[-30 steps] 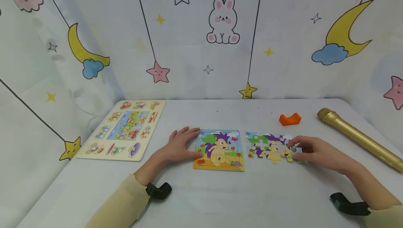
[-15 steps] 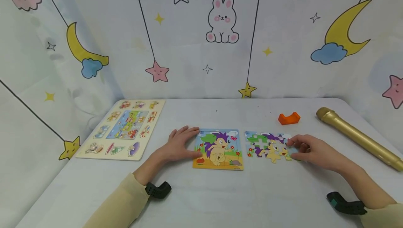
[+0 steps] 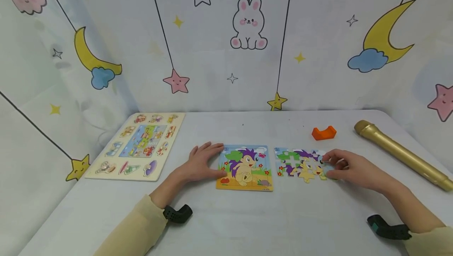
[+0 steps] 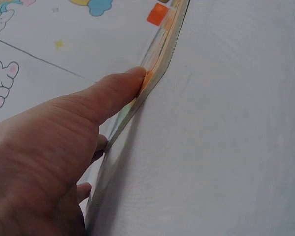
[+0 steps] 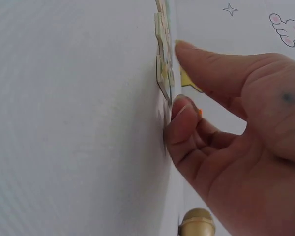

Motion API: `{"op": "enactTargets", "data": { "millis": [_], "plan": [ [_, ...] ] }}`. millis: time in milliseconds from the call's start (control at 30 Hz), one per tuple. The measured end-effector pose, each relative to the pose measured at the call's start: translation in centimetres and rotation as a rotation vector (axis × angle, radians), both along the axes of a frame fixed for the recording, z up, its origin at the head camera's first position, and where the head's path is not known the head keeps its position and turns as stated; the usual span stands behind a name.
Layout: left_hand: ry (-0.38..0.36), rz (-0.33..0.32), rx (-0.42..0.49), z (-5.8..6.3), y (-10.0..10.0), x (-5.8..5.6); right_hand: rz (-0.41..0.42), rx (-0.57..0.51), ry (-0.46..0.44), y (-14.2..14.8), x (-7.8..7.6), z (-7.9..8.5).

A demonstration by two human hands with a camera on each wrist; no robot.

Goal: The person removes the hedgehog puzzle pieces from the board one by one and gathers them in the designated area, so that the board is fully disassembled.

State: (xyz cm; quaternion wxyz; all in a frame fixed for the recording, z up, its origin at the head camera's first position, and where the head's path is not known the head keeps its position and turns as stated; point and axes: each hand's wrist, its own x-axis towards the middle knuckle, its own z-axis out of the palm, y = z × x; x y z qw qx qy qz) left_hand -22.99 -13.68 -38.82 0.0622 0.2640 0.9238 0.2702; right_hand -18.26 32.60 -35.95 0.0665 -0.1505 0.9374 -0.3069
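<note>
A square hedgehog puzzle [image 3: 245, 168] lies flat mid-table in the head view. My left hand [image 3: 201, 164] rests at its left edge, fingers fairly straight; in the left wrist view the thumb [image 4: 120, 91] lies along the rim. To the right, a partly joined hedgehog jigsaw [image 3: 301, 164] shows gaps among its pieces. At its right end my right hand [image 3: 354, 169] holds a jigsaw piece [image 3: 331, 167] between thumb and bent forefinger, mostly covered by the hand. Edges of joined pieces [image 5: 162, 73] show beside the right hand's fingers in the right wrist view.
A large cream picture board [image 3: 136, 146] lies at the back left. Behind the right hand sits a small orange notched block [image 3: 323, 133], with a gold microphone [image 3: 400, 151] slanting along the right side. A printed cloth [image 3: 212, 51] hangs behind the table.
My right hand has shifted slightly left, and the piece at the jigsaw's right end has come closer to the others. My left hand has stayed in place.
</note>
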Motion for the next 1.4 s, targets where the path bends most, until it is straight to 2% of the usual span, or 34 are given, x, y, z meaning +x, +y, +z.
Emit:
{"op": "enactTargets", "data": {
  "millis": [167, 300, 433, 567, 767, 900, 1033, 1233, 1400],
  "plan": [
    [0.0, -0.002, 0.008, -0.3, -0.1, -0.1, 0.012, -0.05, 0.02, -1.7, -0.4, 0.7],
    [-0.006, -0.007, 0.012, -0.5, -0.3, -0.2, 0.045, -0.09, 0.03, -5.0, -1.1, 1.7],
    [-0.029, -0.017, 0.013, -0.5, -0.3, -0.3, 0.1, -0.137, 0.003, -8.6, -1.8, 2.3],
    [-0.053, -0.011, 0.043, -0.4, -0.5, -0.5, 0.138, -0.175, -0.036, -12.1, -2.5, 2.5],
    [-0.052, -0.01, 0.108, -0.5, -0.7, -0.4, 0.195, -0.217, -0.071, -16.5, -3.0, 2.2],
    [-0.028, -0.04, 0.166, -0.6, -1.1, -0.2, 0.217, -0.236, -0.077, -18.5, -3.3, 1.9],
    [-0.012, -0.068, 0.198, -0.6, -1.5, 0.6, 0.248, -0.245, -0.092, -20.1, -3.5, 1.4],
    [0.071, -0.118, 0.181, -0.9, -1.6, 1.5, 0.299, -0.235, -0.125, -22.0, -3.1, 0.6],
    [0.114, -0.157, 0.133, -1.0, -1.6, 1.6, 0.274, -0.182, -0.156, -22.7, -2.7, 0.2]
  ]
}}
